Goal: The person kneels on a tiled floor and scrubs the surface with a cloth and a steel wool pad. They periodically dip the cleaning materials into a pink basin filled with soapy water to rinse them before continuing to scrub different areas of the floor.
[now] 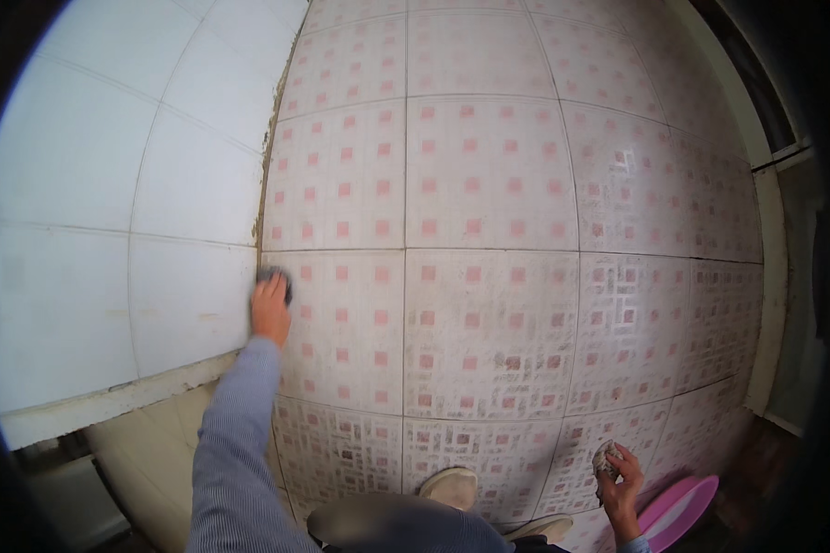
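My left hand (271,311) presses a dark grey scrubbing pad (285,278) down at the edge of the tiled floor (360,297), where it meets white tiles (194,290) on the left. Most of the pad is hidden under my fingers. Low on the right, my right hand (622,487) grips a crumpled, dirty cloth (604,462) above the floor. Pink squares pattern the floor tiles. Dark grime marks the tiles in front of me and to the right, while those farther ahead look paler and cleaner.
A pink plastic basin (678,515) stands beside my right hand, partly cut off by the frame. My light-coloured shoes (453,486) are at the bottom. A pale frame (768,290) borders the floor on the right. The white tiles end at a rough edge (124,394).
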Available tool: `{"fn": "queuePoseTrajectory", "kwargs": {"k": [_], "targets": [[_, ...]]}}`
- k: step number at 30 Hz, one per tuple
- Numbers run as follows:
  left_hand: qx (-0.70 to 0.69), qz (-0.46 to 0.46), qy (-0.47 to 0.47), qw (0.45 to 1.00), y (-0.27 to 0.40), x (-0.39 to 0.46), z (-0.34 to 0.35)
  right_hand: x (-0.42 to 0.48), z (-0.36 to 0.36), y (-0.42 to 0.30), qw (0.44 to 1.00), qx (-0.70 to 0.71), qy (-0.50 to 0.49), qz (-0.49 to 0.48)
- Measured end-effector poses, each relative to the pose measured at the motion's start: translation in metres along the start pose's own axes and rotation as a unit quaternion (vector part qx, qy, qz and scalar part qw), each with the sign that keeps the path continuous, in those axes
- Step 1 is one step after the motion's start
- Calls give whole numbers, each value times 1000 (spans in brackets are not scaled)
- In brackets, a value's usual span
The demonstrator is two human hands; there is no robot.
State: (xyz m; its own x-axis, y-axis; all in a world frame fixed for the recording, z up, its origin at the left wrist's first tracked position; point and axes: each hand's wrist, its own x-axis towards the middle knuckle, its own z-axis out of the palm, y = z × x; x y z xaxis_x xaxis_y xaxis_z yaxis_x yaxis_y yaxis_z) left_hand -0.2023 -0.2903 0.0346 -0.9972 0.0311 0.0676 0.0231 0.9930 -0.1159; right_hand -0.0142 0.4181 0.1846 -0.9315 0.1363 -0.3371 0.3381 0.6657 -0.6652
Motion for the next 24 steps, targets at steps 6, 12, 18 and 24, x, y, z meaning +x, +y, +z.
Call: {"fn": "queuePoseTrajectory", "kwargs": {"k": [6,12,18,24], "targets": [[5,-89,-60,994,78,142,-16,37,-5,-27,992,-52,1,-113],[77,48,-26,996,52,52,-8,14,2,-17,996,-16,4,-82],[57,-89,-59,993,77,148,-21,34,0,-26,984,-86,-35,-150],[44,96,-55,993,68,9,-16,30,8,-20,994,-37,3,-105]]}}
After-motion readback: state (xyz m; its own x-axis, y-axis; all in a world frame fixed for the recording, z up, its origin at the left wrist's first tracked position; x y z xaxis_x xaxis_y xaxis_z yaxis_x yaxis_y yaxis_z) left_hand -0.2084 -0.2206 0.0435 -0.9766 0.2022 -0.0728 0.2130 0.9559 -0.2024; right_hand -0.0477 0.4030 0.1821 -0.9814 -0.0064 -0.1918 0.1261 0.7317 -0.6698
